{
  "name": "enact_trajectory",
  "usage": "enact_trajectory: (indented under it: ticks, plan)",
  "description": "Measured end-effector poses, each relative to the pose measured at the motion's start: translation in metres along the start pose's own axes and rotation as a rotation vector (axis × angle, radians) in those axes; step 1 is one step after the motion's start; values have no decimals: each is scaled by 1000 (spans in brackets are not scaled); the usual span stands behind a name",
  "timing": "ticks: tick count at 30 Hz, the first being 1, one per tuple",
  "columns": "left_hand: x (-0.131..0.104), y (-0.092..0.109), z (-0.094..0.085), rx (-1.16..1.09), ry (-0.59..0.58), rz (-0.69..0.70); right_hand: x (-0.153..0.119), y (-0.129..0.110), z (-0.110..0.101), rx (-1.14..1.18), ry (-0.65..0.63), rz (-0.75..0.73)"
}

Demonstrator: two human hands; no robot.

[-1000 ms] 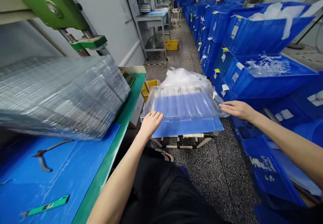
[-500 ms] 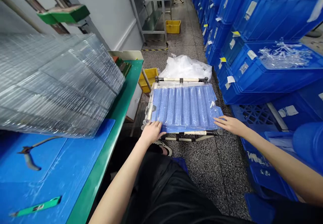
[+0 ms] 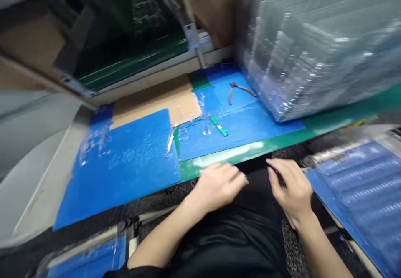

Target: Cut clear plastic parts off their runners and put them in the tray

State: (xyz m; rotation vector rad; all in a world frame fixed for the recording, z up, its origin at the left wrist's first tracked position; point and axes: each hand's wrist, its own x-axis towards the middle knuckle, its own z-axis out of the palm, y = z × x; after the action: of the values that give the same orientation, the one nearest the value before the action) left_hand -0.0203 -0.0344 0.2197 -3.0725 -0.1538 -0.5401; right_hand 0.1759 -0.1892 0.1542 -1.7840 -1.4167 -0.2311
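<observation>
My left hand [image 3: 219, 184] is in front of the green bench edge, its back toward me. Its fingers bend down and are smeared, so I cannot tell whether they are closed. To its right, my right hand [image 3: 291, 188] is open, thumb apart from the fingers, with nothing visible in it. Beside that hand lies a clear ribbed plastic tray [image 3: 366, 186] over a blue sheet on a rack. On the bench beyond my hands are a green utility knife [image 3: 218, 125] and a pair of pliers [image 3: 239, 90].
A tall stack of clear plastic trays [image 3: 313, 61] stands on the bench at right. Blue sheets [image 3: 131, 152] and a brown cardboard piece [image 3: 156, 98] cover the bench, with small clear plastic scraps [image 3: 169, 144]. Another rack with a blue sheet [image 3: 90, 259] is at lower left.
My view has swung left from the aisle to the bench. Both hands have come off the ribbed tray on the rack, which now lies at my right.
</observation>
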Motion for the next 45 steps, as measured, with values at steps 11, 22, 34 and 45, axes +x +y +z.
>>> enact_trajectory:
  ticks: [11,22,34,45]
  plan:
    - [-63,-186,-18,15,-200,-1368,172,-37,170,69,-299,140]
    - [-126,-171,-44,-678,368,-1156,132,-22,99,574,-557,478]
    - [-97,-81,-3,-1253,419,-674,87,-89,58,842,-553,597]
    - [-113,-75,-6,-1155,276,-554,92,-109,35,440,-594,204]
